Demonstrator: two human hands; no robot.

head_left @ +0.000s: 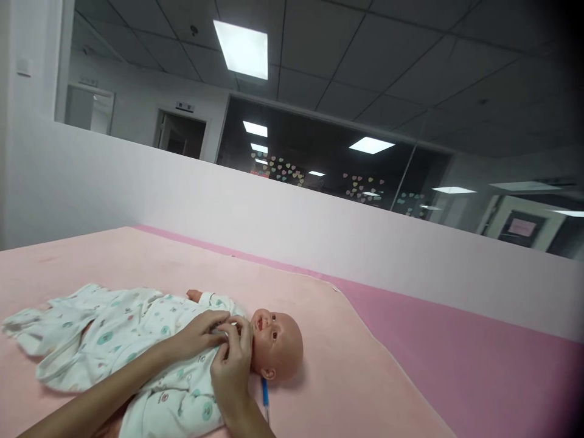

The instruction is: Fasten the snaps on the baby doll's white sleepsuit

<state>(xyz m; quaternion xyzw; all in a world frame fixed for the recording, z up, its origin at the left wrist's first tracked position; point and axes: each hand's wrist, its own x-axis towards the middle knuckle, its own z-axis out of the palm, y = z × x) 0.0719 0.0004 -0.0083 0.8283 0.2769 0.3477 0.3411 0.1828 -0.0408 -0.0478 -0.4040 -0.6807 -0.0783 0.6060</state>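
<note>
A baby doll (285,347) lies on its back on the pink padded surface, head to the right and eyes open. It wears a white garment (150,322) with green and grey prints. At its chest, just below the chin, my left hand (201,334) and my right hand (232,359) meet with bent fingers. Both hands pinch at the garment's front near the neckline; the exact bit between the fingertips is small and partly hidden. Beside the doll's head, near my right wrist, lies a thin blue object (265,392).
The pink padded cover (365,383) spreads over a darker pink surface (438,334) on the right. Behind it runs a low white wall (274,225) topped by glass with heart stickers. One small doll hand (194,295) sticks out of the far sleeve.
</note>
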